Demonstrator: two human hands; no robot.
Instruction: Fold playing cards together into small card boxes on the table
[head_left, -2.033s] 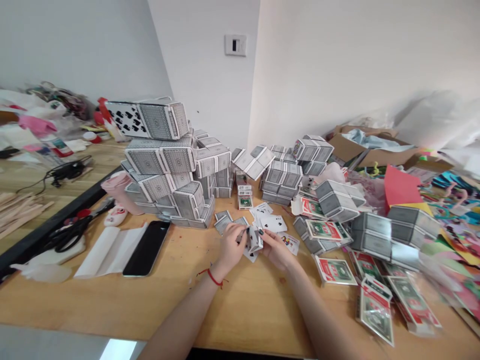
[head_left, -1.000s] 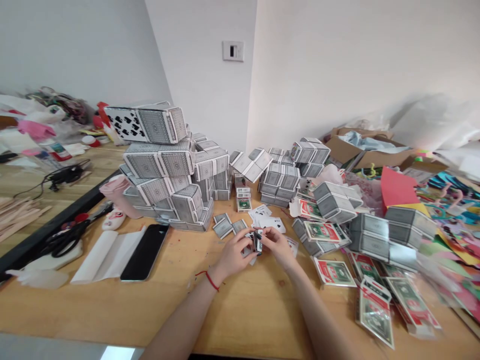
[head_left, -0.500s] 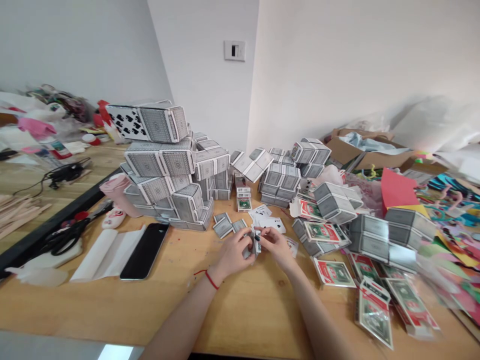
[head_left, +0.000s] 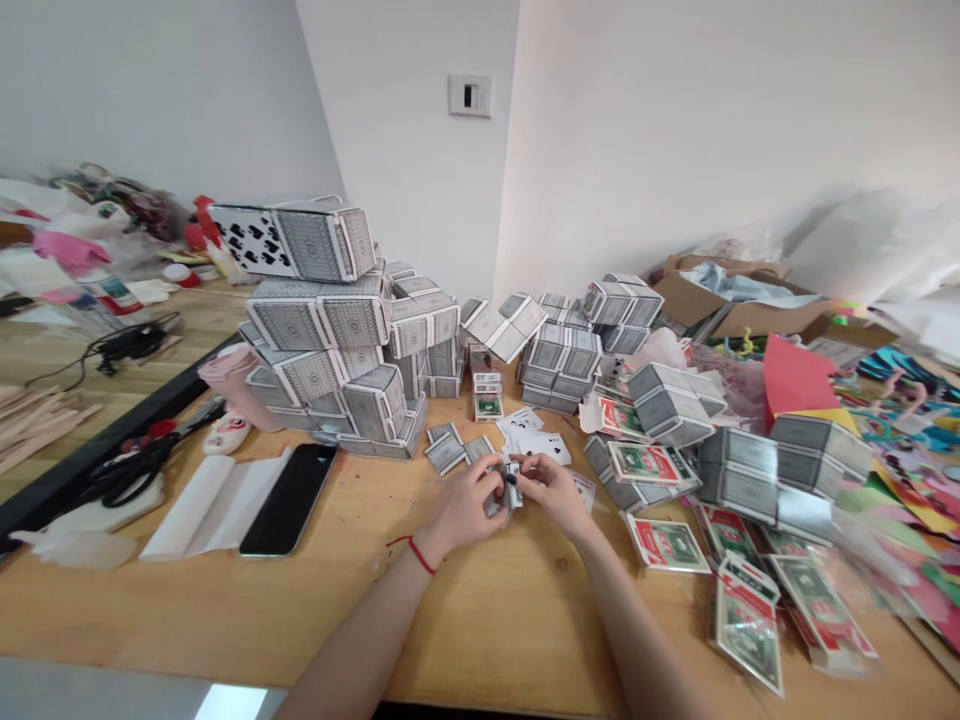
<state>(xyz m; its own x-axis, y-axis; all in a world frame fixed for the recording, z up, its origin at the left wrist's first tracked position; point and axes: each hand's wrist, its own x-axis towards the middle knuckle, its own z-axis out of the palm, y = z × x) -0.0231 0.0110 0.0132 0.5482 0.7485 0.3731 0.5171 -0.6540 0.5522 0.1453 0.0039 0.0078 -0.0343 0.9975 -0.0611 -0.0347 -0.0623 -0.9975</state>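
Note:
My left hand, with a red string at the wrist, and my right hand meet over the middle of the wooden table. Both are closed on a small bunch of folded playing cards held between them. Loose cards lie face up just beyond my fingers, and a few grey-backed folded cards lie to the left of them. A tall pile of cubes made of cards stands behind and to the left.
A black phone and white paper lie at the left, with scissors beyond. More card cubes, red and green card boxes and coloured paper crowd the right. A cardboard box stands at the back.
My hands have drawn closer together and pressed the cards into a tighter bunch; two seconds ago the cards were more spread out. Nothing else on the table has moved.

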